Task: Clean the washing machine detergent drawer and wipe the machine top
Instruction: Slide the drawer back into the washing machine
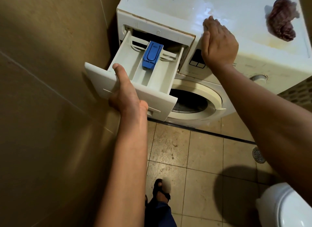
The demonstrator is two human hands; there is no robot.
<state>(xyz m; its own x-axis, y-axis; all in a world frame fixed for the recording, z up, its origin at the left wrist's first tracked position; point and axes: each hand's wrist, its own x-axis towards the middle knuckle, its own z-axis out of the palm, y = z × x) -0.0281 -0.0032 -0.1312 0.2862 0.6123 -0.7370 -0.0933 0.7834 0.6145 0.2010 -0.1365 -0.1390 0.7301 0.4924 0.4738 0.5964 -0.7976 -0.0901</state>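
Observation:
The white detergent drawer [152, 78] is pulled far out of the washing machine, with a blue insert [152, 55] in its middle compartment. My left hand [125, 93] grips the drawer's front panel, thumb inside the left compartment. My right hand [219, 44] lies flat on the front edge of the machine top [211, 5], fingers together, holding nothing. A crumpled dark maroon cloth [282, 22] rests on the top at the far right, apart from both hands.
A tiled wall stands close on the left of the machine. The round door [194, 101] sits below the drawer. A white toilet [287, 208] is at the bottom right, a floor drain [258, 155] beside it. My sandalled foot [161, 191] stands on the tiled floor.

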